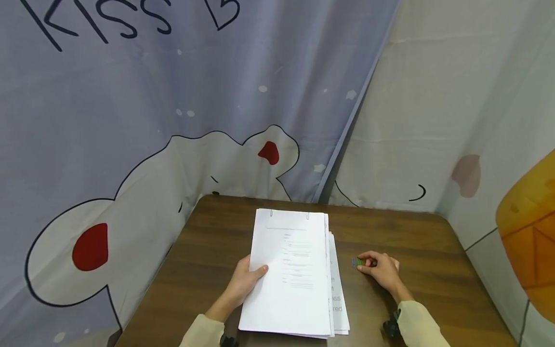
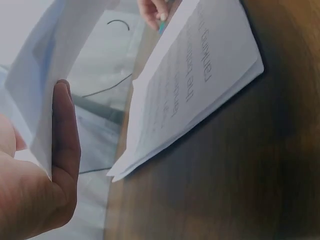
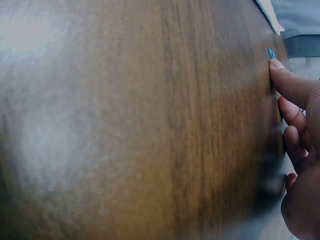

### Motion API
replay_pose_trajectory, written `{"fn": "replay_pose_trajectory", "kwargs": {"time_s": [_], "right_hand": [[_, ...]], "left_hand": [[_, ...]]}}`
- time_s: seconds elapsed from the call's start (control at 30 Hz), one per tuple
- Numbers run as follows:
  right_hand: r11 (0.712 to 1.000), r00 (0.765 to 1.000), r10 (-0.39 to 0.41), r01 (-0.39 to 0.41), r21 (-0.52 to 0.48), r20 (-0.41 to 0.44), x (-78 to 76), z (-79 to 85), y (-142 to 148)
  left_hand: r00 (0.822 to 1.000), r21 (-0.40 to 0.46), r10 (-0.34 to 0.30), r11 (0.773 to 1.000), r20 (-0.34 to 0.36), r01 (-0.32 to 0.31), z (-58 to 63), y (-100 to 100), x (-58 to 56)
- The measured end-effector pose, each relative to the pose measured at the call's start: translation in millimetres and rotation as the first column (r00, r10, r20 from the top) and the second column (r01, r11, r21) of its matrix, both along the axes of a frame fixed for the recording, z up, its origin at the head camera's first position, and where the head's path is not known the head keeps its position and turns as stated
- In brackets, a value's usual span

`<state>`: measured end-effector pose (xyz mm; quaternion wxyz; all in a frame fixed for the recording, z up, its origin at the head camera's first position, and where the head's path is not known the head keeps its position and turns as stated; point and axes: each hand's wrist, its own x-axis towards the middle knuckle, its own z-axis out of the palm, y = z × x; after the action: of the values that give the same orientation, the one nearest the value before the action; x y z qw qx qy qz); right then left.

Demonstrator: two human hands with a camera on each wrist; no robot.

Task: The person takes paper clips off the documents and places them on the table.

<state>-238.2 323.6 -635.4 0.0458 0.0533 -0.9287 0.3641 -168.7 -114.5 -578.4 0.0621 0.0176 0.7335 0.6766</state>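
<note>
My left hand (image 1: 240, 284) grips a sheaf of printed paper (image 1: 288, 289) by its left edge, thumb on top and fingers underneath. Two paper clips (image 1: 271, 212) sit along the sheaf's far edge. In the left wrist view the held sheaf (image 2: 42, 60) is lifted and tilted above a second stack of paper (image 2: 200, 75) with large print, which lies on the table. To the right, my right hand (image 1: 383, 271) pinches small green and blue clips (image 1: 359, 261) low over the wood. A blue tip (image 3: 271, 53) shows beyond the thumb in the right wrist view.
The brown wooden table (image 1: 416, 241) has rounded far corners. Behind it hang a blue-and-white printed curtain (image 1: 217, 86) and a white one (image 1: 416, 96) on the right. Dark wrist bands (image 1: 391, 325) are on both wrists.
</note>
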Motion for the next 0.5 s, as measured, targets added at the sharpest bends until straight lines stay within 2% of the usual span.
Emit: {"fn": "replay_pose_trajectory", "kwargs": {"time_s": [0.13, 0.33, 0.5], "right_hand": [[1.000, 1.000, 0.005, -0.006, -0.004, -0.020, 0.5, -1.4, -0.6], [1.000, 1.000, 0.007, -0.007, -0.018, -0.023, 0.0, -1.9, -1.0], [1.000, 1.000, 0.015, -0.015, -0.016, -0.021, 0.1, -1.9, -1.2]], "left_hand": [[1.000, 0.011, -0.028, 1.000, -0.001, 0.028, -0.9, 6.2, 2.2], [1.000, 0.004, -0.018, 1.000, -0.012, 0.018, -4.0, 13.3, 4.4], [0.999, 0.034, -0.033, 0.999, 0.000, 0.033, -4.7, 18.4, 6.2]]}}
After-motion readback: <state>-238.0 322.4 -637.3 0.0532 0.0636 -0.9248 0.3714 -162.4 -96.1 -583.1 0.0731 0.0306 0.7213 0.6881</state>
